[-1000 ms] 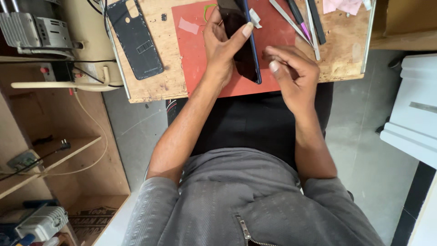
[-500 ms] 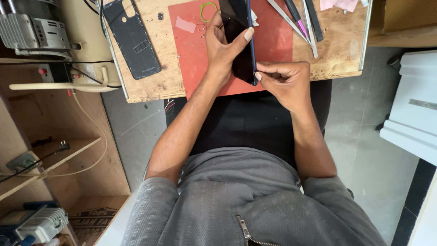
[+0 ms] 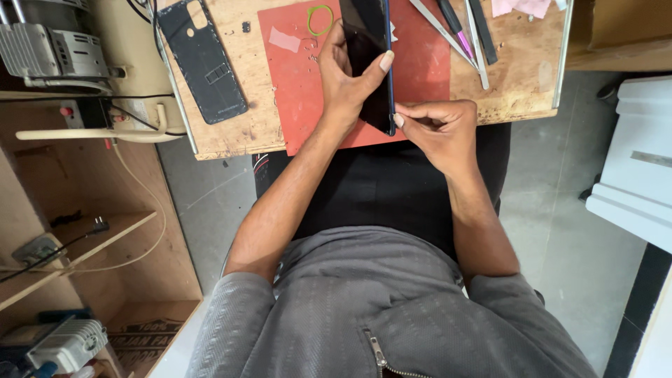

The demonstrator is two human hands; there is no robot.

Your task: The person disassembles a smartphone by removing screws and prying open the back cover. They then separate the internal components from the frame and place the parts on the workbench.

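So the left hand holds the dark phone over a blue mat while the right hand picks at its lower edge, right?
Not quite: the mat is red, not blue, as the head view shows. The left hand does hold the dark phone, and the right hand picks at its lower edge.

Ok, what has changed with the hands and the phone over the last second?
The right hand closed from an open, spread pose and came in to the phone, its fingertips now pinching at the lower right edge. The left hand has kept its grip around the phone, held over the red mat. The back cover and the tools on the wooden board lie as before.
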